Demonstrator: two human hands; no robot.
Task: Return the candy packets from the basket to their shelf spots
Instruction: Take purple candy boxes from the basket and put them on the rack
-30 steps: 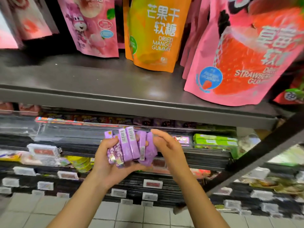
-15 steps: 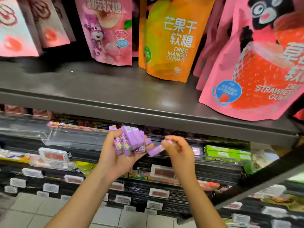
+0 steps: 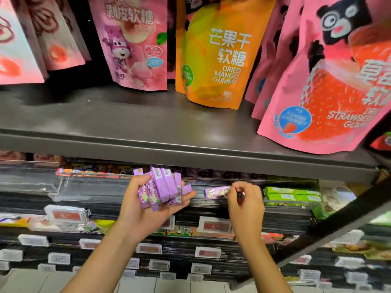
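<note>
Shelf (image 3: 190, 142): grey upper board; candy rows sit beneath it.
Left hand (image 3: 148, 210): grip curled round a bundle of purple packets (image 3: 163, 187), long axes pointing up toward the shelf.
Right hand (image 3: 245, 199): nearer the slot; fingertips pinch one purple packet (image 3: 216, 191).
Single packet: long axis sideways, sticking out left of the grip, level with the candy row.

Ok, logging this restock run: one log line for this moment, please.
left hand: holds purple candy packets | right hand: pinches one packet at the shelf tray | basket: unseen
</note>
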